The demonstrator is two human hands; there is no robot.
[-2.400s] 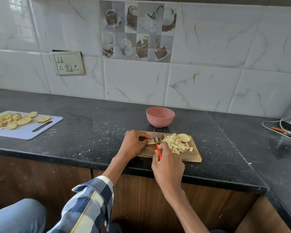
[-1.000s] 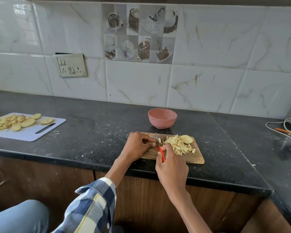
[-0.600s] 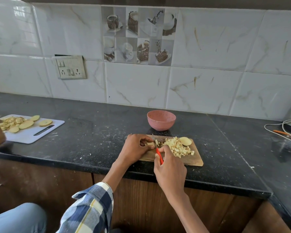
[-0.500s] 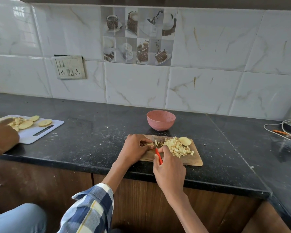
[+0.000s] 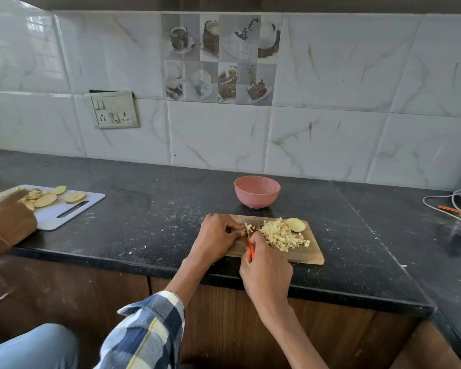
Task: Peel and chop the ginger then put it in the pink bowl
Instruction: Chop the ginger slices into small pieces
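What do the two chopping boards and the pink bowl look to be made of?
The board under the chopped ginger looks like wood: brown, matte, with visible grain. The white board at left looks like smooth plastic with a cut-out handle slot. The pink bowl seems matte, faintly speckled plastic or melamine; ceramic cannot be ruled out.

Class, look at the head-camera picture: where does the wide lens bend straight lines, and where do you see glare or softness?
Head view: tile joints curve near the left edge; window glare sits on the upper-left wall tiles; the second person's hand at the left edge looks soft; the chopped ginger on the wooden board is evenly lit, without harsh shadow.
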